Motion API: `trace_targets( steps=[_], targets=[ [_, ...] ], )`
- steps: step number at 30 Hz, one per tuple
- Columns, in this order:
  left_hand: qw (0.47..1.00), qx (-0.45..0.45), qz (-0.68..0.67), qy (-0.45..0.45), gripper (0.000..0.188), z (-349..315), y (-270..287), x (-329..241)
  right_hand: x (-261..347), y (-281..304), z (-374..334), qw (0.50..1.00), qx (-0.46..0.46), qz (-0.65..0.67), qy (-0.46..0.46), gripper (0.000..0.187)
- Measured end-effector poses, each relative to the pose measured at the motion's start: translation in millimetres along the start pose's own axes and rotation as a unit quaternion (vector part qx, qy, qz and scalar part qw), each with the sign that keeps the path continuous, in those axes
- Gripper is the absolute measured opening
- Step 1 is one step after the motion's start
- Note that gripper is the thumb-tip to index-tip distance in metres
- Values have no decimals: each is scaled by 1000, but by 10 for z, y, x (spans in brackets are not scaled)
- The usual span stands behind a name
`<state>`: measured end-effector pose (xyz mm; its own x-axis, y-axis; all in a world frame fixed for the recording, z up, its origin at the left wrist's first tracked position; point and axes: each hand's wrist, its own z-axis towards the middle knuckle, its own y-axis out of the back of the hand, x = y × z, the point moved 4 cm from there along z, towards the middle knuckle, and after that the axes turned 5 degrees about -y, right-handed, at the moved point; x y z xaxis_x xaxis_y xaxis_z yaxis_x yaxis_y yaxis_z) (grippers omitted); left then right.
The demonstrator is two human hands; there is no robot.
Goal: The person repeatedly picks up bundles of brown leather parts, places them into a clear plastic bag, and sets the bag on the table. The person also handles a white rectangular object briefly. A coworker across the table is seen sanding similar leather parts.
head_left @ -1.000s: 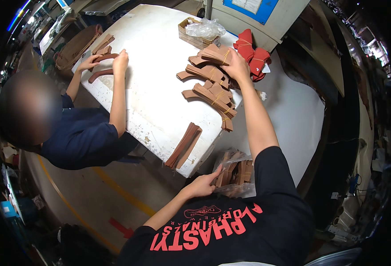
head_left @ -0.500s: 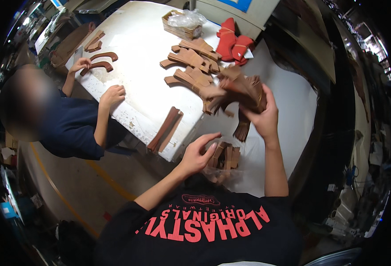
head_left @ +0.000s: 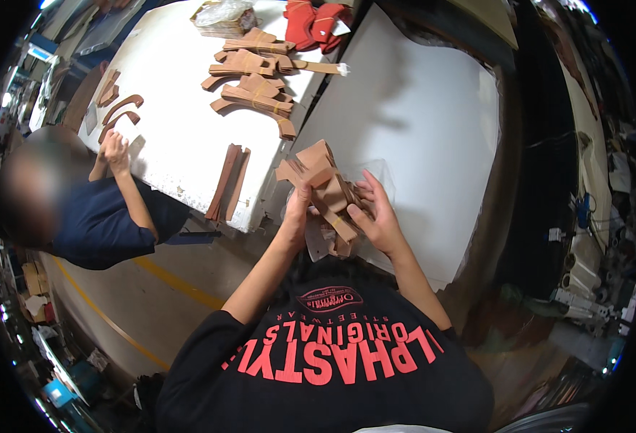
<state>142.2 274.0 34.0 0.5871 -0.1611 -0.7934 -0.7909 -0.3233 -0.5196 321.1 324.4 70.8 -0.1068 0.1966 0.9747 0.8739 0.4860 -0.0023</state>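
A rubber-banded bundle of brown leather-like cut pieces (head_left: 326, 182) is held in front of me, above a clear plastic bag (head_left: 384, 173). My left hand (head_left: 297, 215) is closed on the bundle's left side, with the thumb showing on top. On the other side my right hand (head_left: 380, 222) has its fingers spread, thumb and fingertips at the bundle's edge. More brown pieces (head_left: 342, 248) show just below, partly hidden by the bundle and my hands.
On the white table (head_left: 181, 86) lie several banded brown bundles (head_left: 249, 76), two long dark strips (head_left: 225, 184), red pieces (head_left: 310, 25) and a box with plastic (head_left: 224, 18). A co-worker (head_left: 101, 195) handles curved pieces at left. A white sheet-like surface (head_left: 419, 123) extends right.
My right hand has brought the bundle down and left from over the table's edge to above the bag. My left hand has taken hold of it, and my right fingers have spread. The view has shifted.
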Motion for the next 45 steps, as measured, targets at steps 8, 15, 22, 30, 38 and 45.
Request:
trace_targets(
  steps=[8,15,22,30,38,45],
  targets=[
    [993,42,104,21,87,91,-243,170,-795,90,-162,999,35,6,-28,61],
    [984,-3,100,145,84,100,-194,619,-1509,475,-476,837,165,-510,-106,44],
    [952,45,155,259,72,88,34,1358,-1060,540,-696,889,26,-433,-150,26],
    [972,39,107,207,80,225,-56,1560,-1636,899,-392,832,-31,-437,-341,31],
    [968,44,119,218,73,474,138,1887,-1605,661,-455,913,-128,-136,-363,40],
    [969,19,134,208,63,524,102,1992,-1817,419,-964,913,55,-45,-402,28]
  ],
)
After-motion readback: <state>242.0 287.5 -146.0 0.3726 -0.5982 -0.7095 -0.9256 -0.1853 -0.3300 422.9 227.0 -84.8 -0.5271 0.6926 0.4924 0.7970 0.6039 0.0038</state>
